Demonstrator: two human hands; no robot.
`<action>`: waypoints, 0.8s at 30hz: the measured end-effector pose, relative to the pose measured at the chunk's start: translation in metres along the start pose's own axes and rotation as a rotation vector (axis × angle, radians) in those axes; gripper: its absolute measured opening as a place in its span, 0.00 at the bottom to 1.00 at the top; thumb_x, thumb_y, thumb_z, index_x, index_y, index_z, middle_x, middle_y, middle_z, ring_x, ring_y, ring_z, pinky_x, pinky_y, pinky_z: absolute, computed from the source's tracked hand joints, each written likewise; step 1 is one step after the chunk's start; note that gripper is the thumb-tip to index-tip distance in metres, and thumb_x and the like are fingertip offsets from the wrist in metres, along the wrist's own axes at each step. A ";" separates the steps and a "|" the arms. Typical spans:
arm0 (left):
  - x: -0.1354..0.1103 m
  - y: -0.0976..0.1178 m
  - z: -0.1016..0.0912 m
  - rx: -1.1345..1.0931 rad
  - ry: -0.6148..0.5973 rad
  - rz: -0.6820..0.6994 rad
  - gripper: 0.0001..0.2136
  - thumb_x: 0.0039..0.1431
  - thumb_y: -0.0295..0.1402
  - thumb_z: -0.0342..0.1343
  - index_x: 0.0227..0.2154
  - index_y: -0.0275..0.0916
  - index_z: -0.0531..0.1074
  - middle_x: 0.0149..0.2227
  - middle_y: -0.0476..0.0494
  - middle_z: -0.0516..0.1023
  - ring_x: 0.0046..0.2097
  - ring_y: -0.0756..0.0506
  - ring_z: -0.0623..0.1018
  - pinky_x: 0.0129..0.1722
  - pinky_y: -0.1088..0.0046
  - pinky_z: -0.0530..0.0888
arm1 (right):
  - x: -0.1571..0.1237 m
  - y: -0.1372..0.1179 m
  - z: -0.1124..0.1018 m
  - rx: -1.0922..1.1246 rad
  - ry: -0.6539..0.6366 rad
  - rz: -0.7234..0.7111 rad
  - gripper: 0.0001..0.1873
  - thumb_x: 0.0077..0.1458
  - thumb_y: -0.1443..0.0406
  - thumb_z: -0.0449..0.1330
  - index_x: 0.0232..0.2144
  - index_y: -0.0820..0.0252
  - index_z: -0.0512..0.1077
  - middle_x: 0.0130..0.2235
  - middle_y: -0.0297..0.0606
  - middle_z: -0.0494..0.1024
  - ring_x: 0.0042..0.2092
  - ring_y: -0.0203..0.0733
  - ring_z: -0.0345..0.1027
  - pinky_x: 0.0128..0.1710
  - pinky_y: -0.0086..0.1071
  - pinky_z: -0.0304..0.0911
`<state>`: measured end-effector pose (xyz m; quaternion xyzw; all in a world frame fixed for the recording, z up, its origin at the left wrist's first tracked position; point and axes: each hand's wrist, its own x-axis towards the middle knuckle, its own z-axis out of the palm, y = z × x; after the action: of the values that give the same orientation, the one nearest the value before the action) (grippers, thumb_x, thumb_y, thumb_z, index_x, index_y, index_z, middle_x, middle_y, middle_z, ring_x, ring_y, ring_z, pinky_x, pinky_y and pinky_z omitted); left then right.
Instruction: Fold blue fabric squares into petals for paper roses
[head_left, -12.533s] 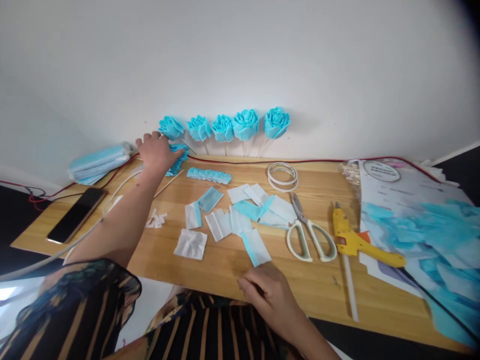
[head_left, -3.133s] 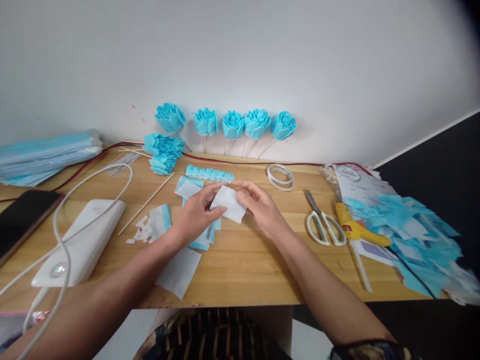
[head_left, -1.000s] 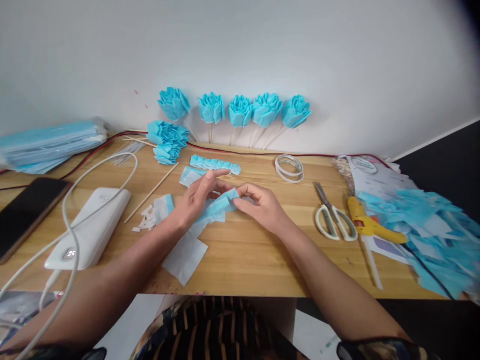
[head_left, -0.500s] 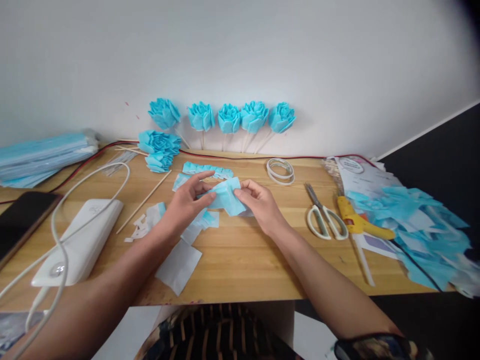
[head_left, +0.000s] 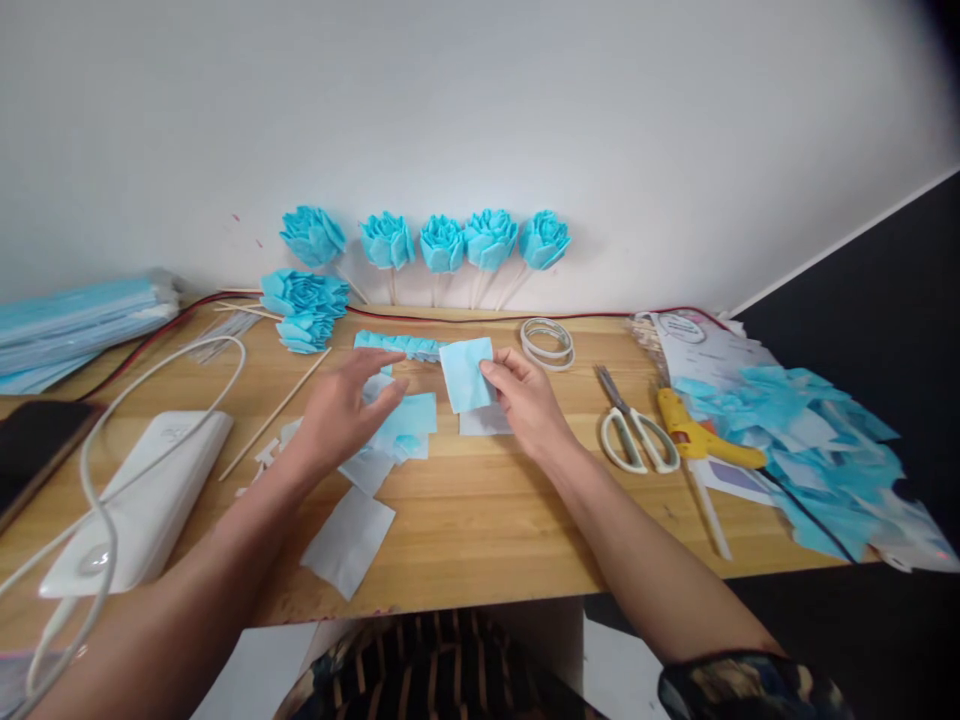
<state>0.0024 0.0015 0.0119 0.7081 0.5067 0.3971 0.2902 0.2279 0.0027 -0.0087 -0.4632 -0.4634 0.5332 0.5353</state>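
Note:
Between the thumb and fingers of my right hand [head_left: 525, 395] is a light blue fabric square [head_left: 466, 375], pinched at its right edge and held up off the table. My left hand [head_left: 345, 405] has its thumb and fingers apart, with nothing between them. It hovers over several loose blue and white squares [head_left: 409, 420]. A row of folded blue petals [head_left: 397, 346] lies behind both hands. Closer to me a whitish square [head_left: 349, 540] rests flat. Under my right hand part of another pale piece [head_left: 482, 420] shows.
Blue fabric flowers on sticks [head_left: 441, 245] lean against the wall. Tape rolls [head_left: 547, 345], scissors [head_left: 637, 430], a yellow glue gun [head_left: 705, 435] and a heap of blue scraps [head_left: 832, 460] lie right. A white power bank [head_left: 139, 500], cable and dark phone [head_left: 41, 450] occupy the left.
My left hand has let go of the blue square and moved left, its fingers apart. My right hand now holds the square alone. The view has shifted slightly.

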 end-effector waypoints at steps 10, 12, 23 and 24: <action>-0.005 0.004 0.019 -0.242 -0.156 -0.023 0.13 0.56 0.42 0.59 0.22 0.39 0.74 0.29 0.46 0.74 0.33 0.46 0.71 0.34 0.69 0.65 | -0.017 -0.002 0.017 0.009 -0.190 0.006 0.12 0.52 0.55 0.65 0.32 0.56 0.71 0.25 0.26 0.67 0.24 0.31 0.58 0.24 0.26 0.58; -0.006 0.002 0.020 -0.269 -0.151 -0.053 0.13 0.55 0.40 0.59 0.20 0.39 0.72 0.26 0.48 0.71 0.31 0.47 0.68 0.32 0.70 0.64 | -0.017 -0.002 0.017 0.007 -0.179 0.012 0.13 0.51 0.54 0.66 0.31 0.56 0.71 0.25 0.27 0.68 0.25 0.31 0.58 0.24 0.26 0.59; -0.008 0.009 0.016 -0.351 -0.090 -0.170 0.12 0.53 0.40 0.60 0.21 0.39 0.71 0.22 0.51 0.66 0.26 0.50 0.63 0.25 0.74 0.60 | -0.015 -0.005 0.018 -0.005 -0.113 0.044 0.16 0.46 0.53 0.68 0.29 0.56 0.69 0.25 0.28 0.67 0.25 0.32 0.58 0.22 0.27 0.60; -0.008 0.008 0.016 -0.353 -0.084 -0.178 0.11 0.52 0.40 0.60 0.22 0.39 0.72 0.23 0.51 0.66 0.26 0.50 0.63 0.25 0.74 0.60 | -0.015 -0.005 0.018 0.001 -0.112 0.045 0.16 0.46 0.53 0.68 0.29 0.56 0.70 0.25 0.28 0.67 0.25 0.32 0.59 0.23 0.27 0.60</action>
<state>0.0190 -0.0086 0.0083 0.6145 0.4773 0.4226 0.4648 0.2111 -0.0121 -0.0008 -0.4424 -0.4818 0.5704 0.4967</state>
